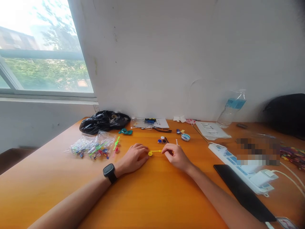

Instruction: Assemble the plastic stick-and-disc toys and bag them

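Head view: left hand (134,157), right hand (176,156) on yellow piece (154,151).

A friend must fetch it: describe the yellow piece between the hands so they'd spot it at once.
On the orange table, find where the left hand and right hand meet. Between them is the yellow piece: a small disc on a thin stick, loose, unlike the bagged multicoloured pieces to the left.

Left hand (134,158) and right hand (175,156) pinching yellow toy (152,152), orange table (152,197)
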`<state>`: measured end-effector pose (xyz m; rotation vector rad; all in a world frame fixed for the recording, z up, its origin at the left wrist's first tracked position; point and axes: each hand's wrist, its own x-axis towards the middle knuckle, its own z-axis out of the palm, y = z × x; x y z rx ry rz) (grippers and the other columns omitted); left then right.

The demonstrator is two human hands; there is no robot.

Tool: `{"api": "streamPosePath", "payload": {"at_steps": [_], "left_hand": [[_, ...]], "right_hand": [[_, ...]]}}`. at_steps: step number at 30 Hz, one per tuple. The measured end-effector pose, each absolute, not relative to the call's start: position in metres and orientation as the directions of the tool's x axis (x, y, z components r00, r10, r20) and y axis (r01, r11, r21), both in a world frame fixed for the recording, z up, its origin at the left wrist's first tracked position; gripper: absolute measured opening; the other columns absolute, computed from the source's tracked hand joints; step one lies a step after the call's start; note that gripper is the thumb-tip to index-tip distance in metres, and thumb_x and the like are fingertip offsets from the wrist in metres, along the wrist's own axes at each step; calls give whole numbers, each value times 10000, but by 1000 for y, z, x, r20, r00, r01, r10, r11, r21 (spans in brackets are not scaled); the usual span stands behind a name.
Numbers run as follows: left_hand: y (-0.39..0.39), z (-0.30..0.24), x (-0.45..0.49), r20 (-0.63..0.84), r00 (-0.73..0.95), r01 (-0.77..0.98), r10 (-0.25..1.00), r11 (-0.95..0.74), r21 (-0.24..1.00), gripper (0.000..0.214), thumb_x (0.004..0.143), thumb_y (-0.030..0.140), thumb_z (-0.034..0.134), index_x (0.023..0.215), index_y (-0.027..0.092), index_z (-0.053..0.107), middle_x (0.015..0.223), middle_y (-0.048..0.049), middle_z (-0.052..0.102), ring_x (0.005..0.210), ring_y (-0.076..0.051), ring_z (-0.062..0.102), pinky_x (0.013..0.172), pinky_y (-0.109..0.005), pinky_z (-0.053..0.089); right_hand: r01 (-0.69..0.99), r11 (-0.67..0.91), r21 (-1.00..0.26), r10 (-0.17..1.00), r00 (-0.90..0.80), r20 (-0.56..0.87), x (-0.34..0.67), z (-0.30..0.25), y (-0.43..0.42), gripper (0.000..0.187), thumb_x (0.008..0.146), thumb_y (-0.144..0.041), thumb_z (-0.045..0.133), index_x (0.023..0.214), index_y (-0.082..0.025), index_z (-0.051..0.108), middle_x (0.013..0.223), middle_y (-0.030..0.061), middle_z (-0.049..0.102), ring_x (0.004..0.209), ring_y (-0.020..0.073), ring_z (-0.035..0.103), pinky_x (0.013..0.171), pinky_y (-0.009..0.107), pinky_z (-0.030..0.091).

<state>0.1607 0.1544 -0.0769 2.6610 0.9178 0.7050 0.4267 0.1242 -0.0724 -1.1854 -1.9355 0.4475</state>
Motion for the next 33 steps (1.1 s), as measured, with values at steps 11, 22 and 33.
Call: {"api": "streamPosePath", "payload": {"at_steps": [11, 22, 33], "left_hand": [[141, -66, 168, 396, 522, 585, 755, -655, 478, 283, 912, 469, 715, 839, 218, 608, 897, -54, 713, 852, -239, 670, 791, -357, 520], [151, -93, 171, 490, 585, 448, 646, -761, 469, 293, 930, 275, 687, 1214, 256, 620, 1156, -64, 709, 1086, -245, 664, 939, -366, 526], [152, -95, 172, 479, 632, 437, 610, -790, 430, 169, 1007, 289, 612, 1133, 248, 716, 947, -47, 730, 845, -186, 690, 805, -292, 539]], "right_hand": [[309, 232, -922, 961, -218, 169, 415, -83, 128, 159, 808, -229, 606, 847, -177, 751, 879, 63, 760, 730, 183, 645, 699, 303, 502], [125, 119, -985, 960, -270, 81, 405, -103, 133, 206, 776, -338, 751, 900, -191, 676, 870, 36, 726, 678, 146, 612, 663, 288, 485], [296, 223, -929, 958, -241, 153, 407, -100, 133, 200, 853, -358, 687, 912, -171, 727, 823, 53, 722, 727, 179, 637, 666, 296, 496]]}}
